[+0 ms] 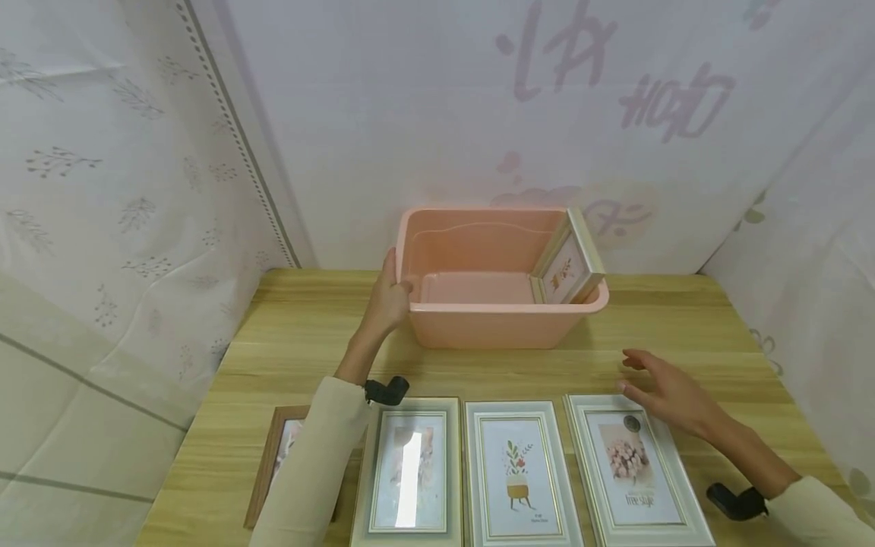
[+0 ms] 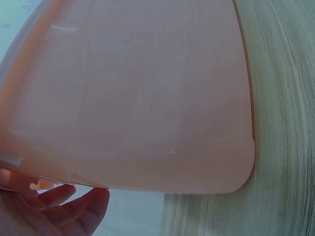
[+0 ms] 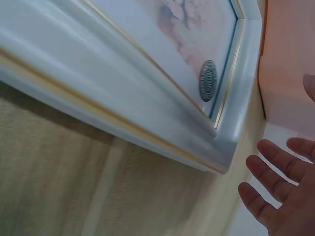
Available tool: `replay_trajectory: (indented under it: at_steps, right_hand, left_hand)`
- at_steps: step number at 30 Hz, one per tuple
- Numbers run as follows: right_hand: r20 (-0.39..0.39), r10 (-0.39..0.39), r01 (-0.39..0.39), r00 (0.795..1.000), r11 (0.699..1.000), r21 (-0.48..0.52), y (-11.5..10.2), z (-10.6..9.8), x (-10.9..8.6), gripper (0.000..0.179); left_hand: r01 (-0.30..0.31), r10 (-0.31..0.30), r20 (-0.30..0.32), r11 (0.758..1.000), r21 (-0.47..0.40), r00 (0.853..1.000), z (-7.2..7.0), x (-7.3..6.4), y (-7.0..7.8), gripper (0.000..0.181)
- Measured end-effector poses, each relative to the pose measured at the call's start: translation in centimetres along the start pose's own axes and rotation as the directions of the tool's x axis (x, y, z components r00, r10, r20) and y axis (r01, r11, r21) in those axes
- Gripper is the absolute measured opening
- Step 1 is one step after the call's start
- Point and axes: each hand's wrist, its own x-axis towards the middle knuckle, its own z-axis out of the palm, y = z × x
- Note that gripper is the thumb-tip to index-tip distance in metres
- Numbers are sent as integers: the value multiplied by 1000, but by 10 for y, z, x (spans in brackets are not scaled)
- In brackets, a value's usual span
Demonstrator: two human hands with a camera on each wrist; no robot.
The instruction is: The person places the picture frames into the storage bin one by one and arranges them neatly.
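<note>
Here the bin (image 1: 485, 328) stands at the worktop's (image 1: 321, 327) back, gripped at its left rim by the left hand (image 1: 386, 305); a frame (image 1: 566, 264) is leaned inside, rightmost. Nothing is held by the right hand (image 1: 673, 395), its fingers loosely spread near the right frame (image 1: 639, 479): "free style" is read there. On the middle frame (image 1: 517, 479), the small print can't be.
</note>
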Motion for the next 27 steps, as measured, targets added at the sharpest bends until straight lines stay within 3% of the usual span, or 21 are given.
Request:
replay_trajectory:
  at_steps: [4, 12, 19, 27]
  right_hand:
    - [35, -33, 33, 999, 999, -7, 5, 2, -2, 67]
    - [93, -129, 141, 987, 980, -138, 15, 11, -5, 73]
    - [57, -254, 259, 966, 955, -147, 24, 18, 0, 50]
    - [37, -296, 298, 955, 951, -78, 29, 20, 0, 28]
  left_hand:
    - [16, -16, 1, 1000, -2, 1000, -1, 0, 0, 74]
    - [1, -1, 4, 1000, -7, 1000, -2, 0, -1, 72]
    - [2, -1, 3, 1000, -16, 1000, -2, -1, -1, 73]
    - [3, -3, 10, 1000, -17, 1000, 0, 0, -1, 73]
